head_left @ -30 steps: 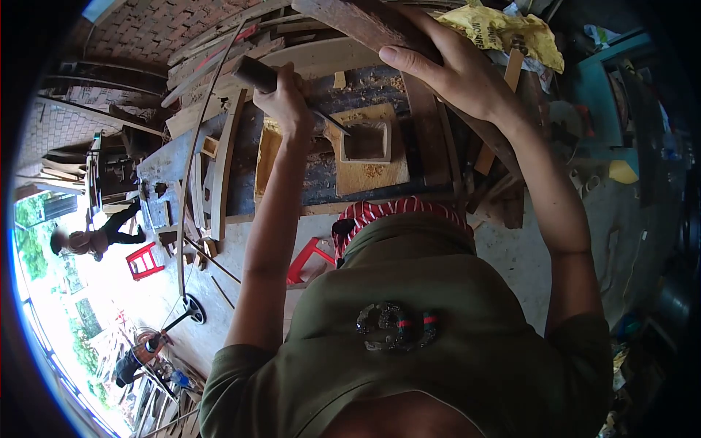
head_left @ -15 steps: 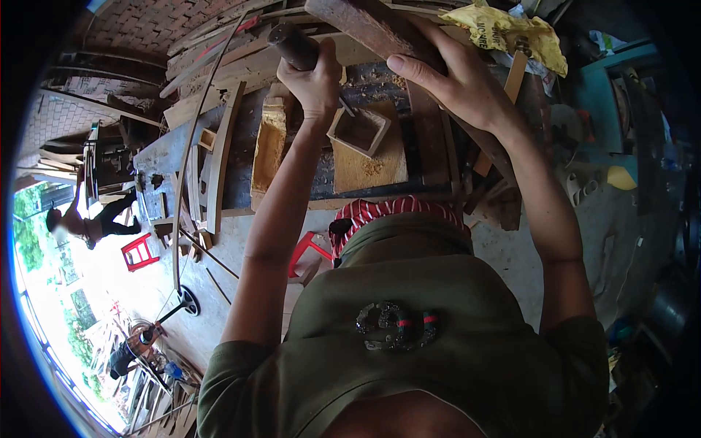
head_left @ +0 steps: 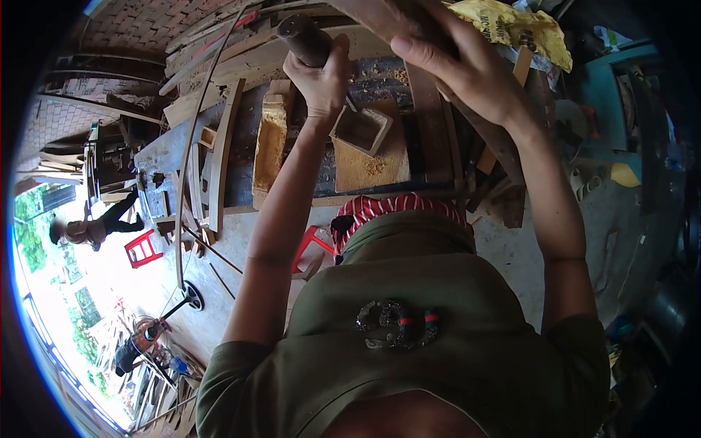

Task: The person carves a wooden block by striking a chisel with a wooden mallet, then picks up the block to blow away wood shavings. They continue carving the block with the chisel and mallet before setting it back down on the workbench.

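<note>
My left hand (head_left: 321, 77) is closed around the dark round handle of a chisel (head_left: 303, 40), held tilted. Its thin metal blade slants down to the upper edge of a small square wooden box (head_left: 378, 123). That box rests on a pale wooden board (head_left: 372, 174) strewn with shavings. Up and to the right, my right hand (head_left: 478, 77) grips a thick, worn length of wood (head_left: 383, 18), raised beyond the chisel handle and apart from it. The far end of this wood is cut off by the top of the view.
A hollowed yellowish wood block (head_left: 270, 146) lies left of the board on the dark workbench (head_left: 244, 160). Long planks (head_left: 226, 157) and a yellow sack (head_left: 515, 29) surround the bench. A red stool (head_left: 142, 249) and two people are at the left.
My right hand and the length of wood have shifted up and right, away from the chisel handle. My left hand and the chisel have moved slightly right.
</note>
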### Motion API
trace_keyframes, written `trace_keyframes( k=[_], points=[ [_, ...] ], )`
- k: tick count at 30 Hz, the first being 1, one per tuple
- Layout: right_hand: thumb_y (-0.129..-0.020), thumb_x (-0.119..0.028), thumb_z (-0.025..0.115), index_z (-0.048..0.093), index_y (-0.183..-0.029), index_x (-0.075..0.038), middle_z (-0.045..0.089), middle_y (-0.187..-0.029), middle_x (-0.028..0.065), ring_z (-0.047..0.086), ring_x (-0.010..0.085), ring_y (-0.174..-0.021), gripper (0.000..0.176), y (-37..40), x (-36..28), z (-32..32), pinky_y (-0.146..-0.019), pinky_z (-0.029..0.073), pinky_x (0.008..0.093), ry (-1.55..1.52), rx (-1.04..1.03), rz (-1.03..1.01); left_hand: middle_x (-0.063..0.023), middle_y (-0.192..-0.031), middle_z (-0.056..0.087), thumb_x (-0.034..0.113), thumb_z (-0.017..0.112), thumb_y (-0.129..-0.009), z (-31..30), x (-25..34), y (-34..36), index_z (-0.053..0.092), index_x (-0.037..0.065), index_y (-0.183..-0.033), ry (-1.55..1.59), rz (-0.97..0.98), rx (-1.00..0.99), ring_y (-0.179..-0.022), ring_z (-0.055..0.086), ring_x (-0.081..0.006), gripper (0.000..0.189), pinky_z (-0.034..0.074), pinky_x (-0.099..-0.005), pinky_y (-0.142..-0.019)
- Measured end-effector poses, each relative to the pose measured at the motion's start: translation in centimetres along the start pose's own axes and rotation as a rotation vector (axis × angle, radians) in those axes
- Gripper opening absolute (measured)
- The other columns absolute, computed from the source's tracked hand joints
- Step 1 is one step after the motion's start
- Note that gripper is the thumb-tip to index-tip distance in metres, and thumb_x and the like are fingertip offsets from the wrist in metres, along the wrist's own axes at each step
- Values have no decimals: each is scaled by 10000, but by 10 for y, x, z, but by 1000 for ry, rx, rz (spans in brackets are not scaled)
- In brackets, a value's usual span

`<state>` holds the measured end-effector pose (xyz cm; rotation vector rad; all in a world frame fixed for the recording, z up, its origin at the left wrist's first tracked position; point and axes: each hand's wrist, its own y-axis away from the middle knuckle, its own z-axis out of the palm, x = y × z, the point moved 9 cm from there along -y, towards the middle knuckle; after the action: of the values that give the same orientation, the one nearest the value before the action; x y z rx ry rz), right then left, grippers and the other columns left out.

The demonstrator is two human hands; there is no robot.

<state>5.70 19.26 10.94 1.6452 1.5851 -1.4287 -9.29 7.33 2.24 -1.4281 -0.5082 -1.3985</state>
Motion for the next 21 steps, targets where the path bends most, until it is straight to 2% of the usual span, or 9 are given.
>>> trace_keyframes(
  k=[6,8,10,13,16,18,19,20,21],
  points=[
    [-959,-486,566,431,-1370,41,640,-1102,220,681,216,-898,683,-37,-96,-18,-761,561,357,-173,-239,-255,-20,-573,534,37,694,-816,8,-12,-4,546,16,-789,-80,43,-50,-440,476,-91,152,386,-257,-399],
    [-972,-491,535,374,-1433,53,674,-1053,234,695,250,-797,731,-39,-34,21,-731,582,385,517,-334,170,-26,-613,554,60,684,-803,12,16,-1,535,9,-762,-124,368,-36,-456,485,-87,163,394,-250,-407],
    [-972,-499,531,364,-1451,45,695,-1011,219,694,252,-729,744,-48,-34,28,-693,584,388,456,-186,-136,-26,-626,558,56,678,-802,7,4,-11,529,12,-735,-116,271,8,-458,480,-83,169,396,-248,-408],
    [-969,-501,535,375,-1441,51,692,-1025,221,694,254,-744,744,-58,-56,6,-688,584,393,215,-179,-126,2,-634,566,95,724,-749,2,-24,-9,522,20,-727,-32,-106,-38,-545,502,-76,217,430,-255,-523],
    [-975,-491,531,379,-1451,28,688,-923,174,688,218,-736,721,-61,-98,-8,-660,569,347,124,-160,-177,0,-627,557,107,724,-733,11,-14,-4,507,31,-710,-56,-71,-42,-545,490,-70,232,419,-254,-517],
    [-973,-497,528,351,-1474,21,692,-942,209,706,260,-773,742,-60,-31,23,-686,585,358,620,-246,-138,-11,-678,594,121,734,-753,14,-12,-1,566,1,-795,-109,23,-121,-625,533,-77,210,457,-262,-574],
    [-968,-514,521,315,-1488,31,638,-1167,291,695,336,-966,781,-39,-8,36,-837,582,445,582,-673,461,-15,-702,607,120,734,-759,8,-25,11,583,-10,-835,-127,30,-68,-653,546,-81,213,471,-263,-601],
    [-967,-537,509,294,-1502,21,572,-1291,294,653,350,-1075,803,-54,-45,46,-920,542,475,613,-270,-329,-18,-725,619,119,734,-765,7,-22,19,600,-21,-874,-145,39,-11,-681,560,-85,222,485,-264,-628],
    [-965,-546,507,320,-1491,14,581,-1281,273,653,335,-1059,791,-51,-7,26,-919,536,470,592,-264,-179,-34,-754,631,120,730,-763,8,-19,21,614,-23,-921,-142,60,3,-709,573,-91,243,500,-270,-671]
  ],
)
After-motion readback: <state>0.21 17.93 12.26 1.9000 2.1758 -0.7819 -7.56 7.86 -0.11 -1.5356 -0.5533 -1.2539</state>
